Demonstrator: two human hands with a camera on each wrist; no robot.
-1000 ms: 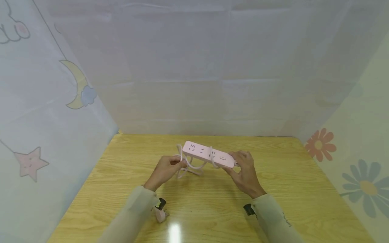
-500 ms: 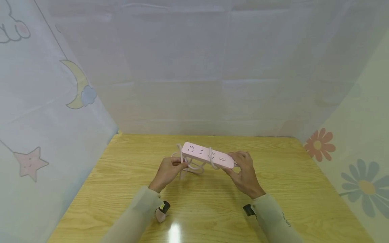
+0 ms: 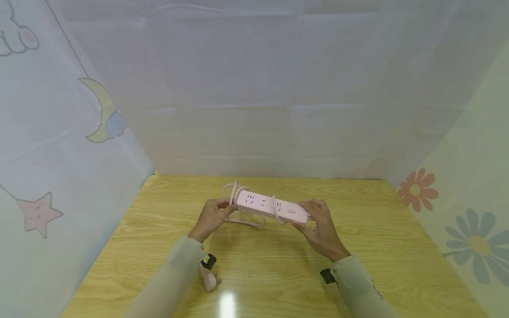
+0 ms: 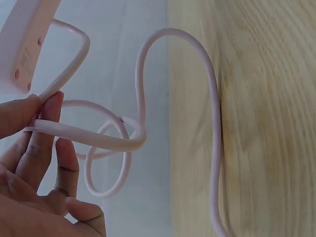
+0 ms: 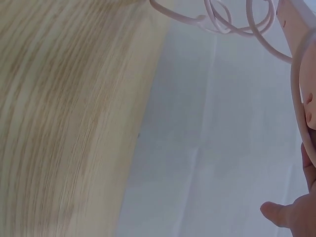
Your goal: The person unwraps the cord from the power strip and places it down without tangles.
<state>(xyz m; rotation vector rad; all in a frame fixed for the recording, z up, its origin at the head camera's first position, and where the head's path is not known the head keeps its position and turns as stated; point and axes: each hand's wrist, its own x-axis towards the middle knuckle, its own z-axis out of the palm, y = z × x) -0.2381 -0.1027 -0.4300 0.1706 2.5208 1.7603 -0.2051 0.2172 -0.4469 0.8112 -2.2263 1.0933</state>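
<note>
A pink power strip [image 3: 256,202], sockets facing up, is held above the table, its left end slightly higher than its right. My right hand [image 3: 321,227] grips the switch end between thumb and fingers. At the other end my left hand [image 3: 211,218] pinches the pink cord [image 4: 84,136] between thumb and fingers, close to the strip's corner. One turn of cord crosses over the strip near its switch, and looser loops hang behind and below. The cord's plug [image 3: 209,281] lies on the table by the left sleeve. In the right wrist view only part of the right hand [image 5: 296,215] shows.
The wooden table [image 3: 274,274] spreads under both hands. A pale sheet [image 3: 254,110] rises behind it, and patterned sheets stand to the left and right. Dark wrist cameras [image 3: 328,276] sit at both cuffs.
My left hand has shifted slightly left and up with the cord, drawing loops up around the strip's left end. The strip has tilted a little flatter; my right hand keeps its grip.
</note>
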